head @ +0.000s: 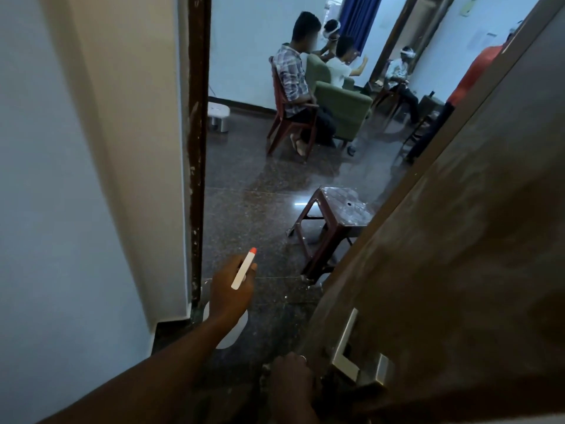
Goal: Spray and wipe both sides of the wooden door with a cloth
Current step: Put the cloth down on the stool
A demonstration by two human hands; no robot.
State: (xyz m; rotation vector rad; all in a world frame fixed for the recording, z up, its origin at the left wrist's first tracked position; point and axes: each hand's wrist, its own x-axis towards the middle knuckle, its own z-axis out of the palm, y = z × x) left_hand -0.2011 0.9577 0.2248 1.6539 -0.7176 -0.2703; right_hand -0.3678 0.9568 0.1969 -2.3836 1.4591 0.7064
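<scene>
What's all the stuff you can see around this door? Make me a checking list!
Surface: wooden door ajar, face streaky.
Job's things: spray bottle in left hand; cloth not clearly seen.
Clutter: brown stool just beyond the doorway.
Hands: left hand grips the bottle; right hand at the door edge by the lever handle, grip unclear.
Cables: nothing seen.
Surroundings: dark polished floor, people seated beyond.
</scene>
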